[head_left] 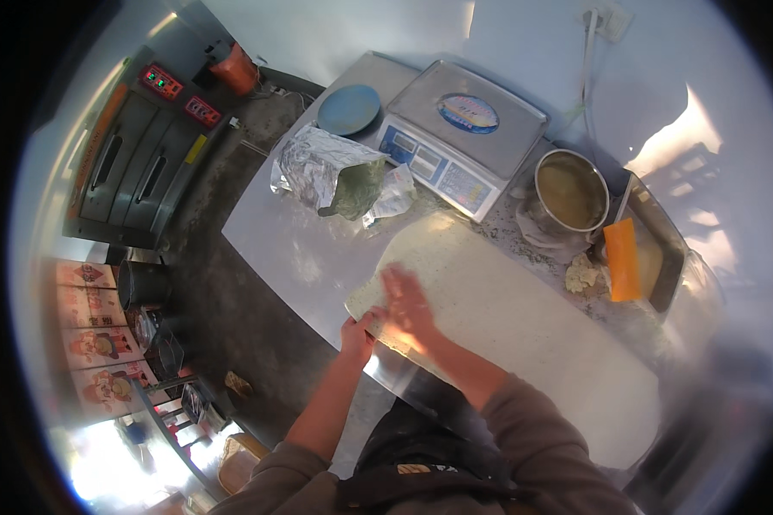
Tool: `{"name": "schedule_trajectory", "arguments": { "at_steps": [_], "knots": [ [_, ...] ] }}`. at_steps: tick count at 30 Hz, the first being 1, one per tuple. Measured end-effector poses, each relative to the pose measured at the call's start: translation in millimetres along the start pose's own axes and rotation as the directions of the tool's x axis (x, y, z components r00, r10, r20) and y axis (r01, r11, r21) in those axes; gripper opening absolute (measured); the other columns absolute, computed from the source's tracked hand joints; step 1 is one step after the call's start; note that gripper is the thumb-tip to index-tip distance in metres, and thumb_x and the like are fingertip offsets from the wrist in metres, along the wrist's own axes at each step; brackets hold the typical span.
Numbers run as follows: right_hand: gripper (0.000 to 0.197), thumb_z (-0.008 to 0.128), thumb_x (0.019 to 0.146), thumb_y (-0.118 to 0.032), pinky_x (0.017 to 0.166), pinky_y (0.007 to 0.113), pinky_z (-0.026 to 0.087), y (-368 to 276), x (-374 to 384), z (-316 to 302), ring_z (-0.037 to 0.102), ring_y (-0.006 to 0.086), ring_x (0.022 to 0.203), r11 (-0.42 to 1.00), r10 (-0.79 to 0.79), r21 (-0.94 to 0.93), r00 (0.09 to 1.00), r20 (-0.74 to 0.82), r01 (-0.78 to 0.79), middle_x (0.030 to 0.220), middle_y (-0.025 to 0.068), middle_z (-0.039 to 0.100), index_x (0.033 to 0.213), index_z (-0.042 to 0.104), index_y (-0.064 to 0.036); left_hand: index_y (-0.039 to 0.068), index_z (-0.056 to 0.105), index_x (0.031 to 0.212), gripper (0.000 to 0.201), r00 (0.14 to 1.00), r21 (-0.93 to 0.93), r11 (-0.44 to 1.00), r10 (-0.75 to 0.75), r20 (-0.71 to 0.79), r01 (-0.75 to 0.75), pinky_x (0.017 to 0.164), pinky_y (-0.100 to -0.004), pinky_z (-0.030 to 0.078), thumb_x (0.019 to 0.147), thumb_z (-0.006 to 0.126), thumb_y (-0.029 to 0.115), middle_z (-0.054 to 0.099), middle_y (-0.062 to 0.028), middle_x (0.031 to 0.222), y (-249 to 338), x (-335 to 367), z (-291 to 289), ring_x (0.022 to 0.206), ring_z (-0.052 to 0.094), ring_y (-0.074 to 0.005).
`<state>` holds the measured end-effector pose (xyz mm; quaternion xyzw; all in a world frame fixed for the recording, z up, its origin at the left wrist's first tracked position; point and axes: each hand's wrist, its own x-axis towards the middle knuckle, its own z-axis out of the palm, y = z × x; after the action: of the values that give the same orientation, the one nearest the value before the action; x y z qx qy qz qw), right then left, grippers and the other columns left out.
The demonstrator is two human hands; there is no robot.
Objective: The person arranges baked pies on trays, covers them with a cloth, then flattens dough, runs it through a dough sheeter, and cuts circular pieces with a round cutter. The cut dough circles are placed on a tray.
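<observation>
A large pale sheet of dough lies spread across the floured table and reaches its front edge. At the dough's near left corner, my left hand is closed on the edge, its fingers partly hidden. Just to the right, my right hand rests on the dough with its fingers stretched out, slightly blurred, and holds nothing. Both forearms come in from below in brown sleeves.
Behind the dough stand a crumpled silver foil bag, a blue plate and a weighing scale. A metal pot, a dough scrap, an orange scraper and a metal tray are at right. An oven stands far left.
</observation>
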<state>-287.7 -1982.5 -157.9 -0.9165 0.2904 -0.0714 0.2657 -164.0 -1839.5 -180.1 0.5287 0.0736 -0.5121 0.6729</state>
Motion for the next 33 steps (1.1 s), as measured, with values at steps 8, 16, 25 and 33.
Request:
{"name": "schedule_trajectory", "arguments": {
  "at_steps": [8, 16, 25, 33],
  "knots": [
    [0.074, 0.065, 0.101, -0.045, 0.13, 0.057, 0.025, 68.4, -56.6, -68.8, 0.031, 0.0318, 0.16, 0.996, 0.02, -0.081, 0.99, -0.141, -0.032, 0.167, 0.0157, 0.041, 0.164, 0.043, -0.0115, 0.002, 0.066, 0.127, 0.034, 0.962, 0.142, 0.987, 0.113, -0.249, -0.079, 0.093, -0.0389, 0.057, 0.106, 0.056, 0.027, 0.073, -0.0093, 0.118, 20.4, 9.5, -23.8, 0.109, 0.069, -0.0246],
    [0.067, 0.062, 0.104, -0.036, 0.131, 0.056, 0.022, 195.5, -448.6, -167.6, 0.026, 0.0343, 0.163, 0.731, 0.643, -0.164, 0.749, -0.159, -0.663, 0.172, 0.0182, 0.034, 0.164, 0.042, -0.0136, 0.004, 0.044, 0.159, 0.066, 0.646, 0.908, -0.261, 0.64, 0.417, -0.328, 0.122, -0.0566, 0.036, 0.104, 0.066, 0.033, 0.04, -0.0212, 0.166, 26.8, -10.3, 62.6, 0.15, 0.041, -0.0404],
    [0.033, 0.067, 0.099, -0.034, 0.095, 0.051, 0.055, 408.0, -715.1, -311.6, 0.069, 0.0373, 0.118, -0.044, 0.825, 0.551, -0.342, -0.451, -0.834, 0.133, 0.017, 0.07, 0.124, 0.071, -0.0117, -0.003, 0.015, 0.17, 0.105, 0.595, 0.555, -0.566, 0.135, 0.792, -0.61, 0.132, -0.0613, 0.005, 0.093, 0.071, 0.041, 0.007, -0.0294, 0.178, -174.7, -105.0, 193.4, 0.166, 0.004, -0.0459],
    [0.05, 0.079, 0.089, -0.039, 0.097, 0.05, 0.056, 527.4, -717.7, -329.1, 0.072, 0.0391, 0.113, 0.008, 0.834, 0.573, -0.311, -0.456, -0.819, 0.116, 0.0214, 0.077, 0.12, 0.074, -0.0008, -0.005, 0.024, 0.167, 0.101, 0.578, 0.456, -0.376, -0.342, 0.741, -0.807, 0.131, -0.0629, 0.01, 0.089, 0.078, 0.031, 0.017, -0.0317, 0.175, -297.3, -275.3, 211.0, 0.164, 0.012, -0.0469]
  ]
}}
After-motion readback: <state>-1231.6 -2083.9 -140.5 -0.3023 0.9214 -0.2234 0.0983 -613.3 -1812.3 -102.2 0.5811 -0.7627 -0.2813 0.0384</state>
